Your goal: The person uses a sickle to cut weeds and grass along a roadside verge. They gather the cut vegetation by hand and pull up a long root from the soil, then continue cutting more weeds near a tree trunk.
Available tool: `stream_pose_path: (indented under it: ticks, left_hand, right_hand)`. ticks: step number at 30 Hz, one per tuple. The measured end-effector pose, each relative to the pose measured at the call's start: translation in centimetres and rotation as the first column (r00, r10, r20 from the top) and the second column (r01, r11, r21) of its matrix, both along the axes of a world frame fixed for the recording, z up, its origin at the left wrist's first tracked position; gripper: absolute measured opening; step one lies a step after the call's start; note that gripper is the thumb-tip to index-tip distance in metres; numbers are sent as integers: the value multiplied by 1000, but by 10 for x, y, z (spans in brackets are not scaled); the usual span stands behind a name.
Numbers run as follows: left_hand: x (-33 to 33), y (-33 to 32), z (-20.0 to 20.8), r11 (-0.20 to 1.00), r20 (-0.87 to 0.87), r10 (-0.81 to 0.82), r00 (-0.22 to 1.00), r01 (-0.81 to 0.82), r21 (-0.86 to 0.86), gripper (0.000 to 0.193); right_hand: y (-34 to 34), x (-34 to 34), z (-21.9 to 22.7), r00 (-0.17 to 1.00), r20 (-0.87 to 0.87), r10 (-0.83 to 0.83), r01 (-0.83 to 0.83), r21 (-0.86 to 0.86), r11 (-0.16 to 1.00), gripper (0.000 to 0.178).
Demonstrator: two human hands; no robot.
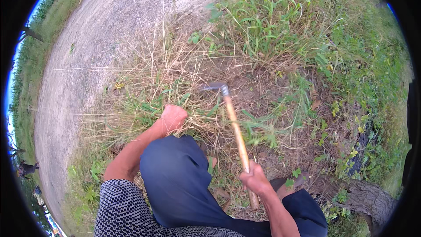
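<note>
And there, at 5 o'clock, a wooden-handled hooked tool was gripped by the right hand, fingers clamped firmly around the shaft! Its metal head, slightly blurred, was held near the centre, blade pointed toward 9 o'clock. Between 8 and 9 o'clock, the left hand was set low among tangled grass, fingers hidden; whether stems were clamped could not be told. A gravel track was seen at 10 o'clock, a rough-barked log at 4
</note>
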State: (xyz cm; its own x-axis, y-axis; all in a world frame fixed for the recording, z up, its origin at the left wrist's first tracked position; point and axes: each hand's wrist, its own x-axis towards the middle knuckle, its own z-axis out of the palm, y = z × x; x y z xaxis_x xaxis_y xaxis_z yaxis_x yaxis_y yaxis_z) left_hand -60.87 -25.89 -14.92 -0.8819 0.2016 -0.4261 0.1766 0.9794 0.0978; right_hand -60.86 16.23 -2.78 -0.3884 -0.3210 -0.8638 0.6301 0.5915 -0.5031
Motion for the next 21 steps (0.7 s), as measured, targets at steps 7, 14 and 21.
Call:
stream_pose_path:
  ticks: [7, 14, 21]
  left_hand:
    - [-17, 14, 11, 993, 178, 66, 982, -47, -109, 15]
    - [1, 4, 0, 996, 141, 90, 986, -86, -32, 12]
    - [1, -5, -4, 997, 151, 73, 986, -68, -41, 17]
  right_hand:
    - [-84, -36, -30, 978, -125, -164, 155, -74, 985, 28]
    - [-46, -33, -6, 995, -22, 96, -96, 8, 995, 27]
    - [-97, -37, -25, 999, -45, -25, 22, -67, 997, 24]
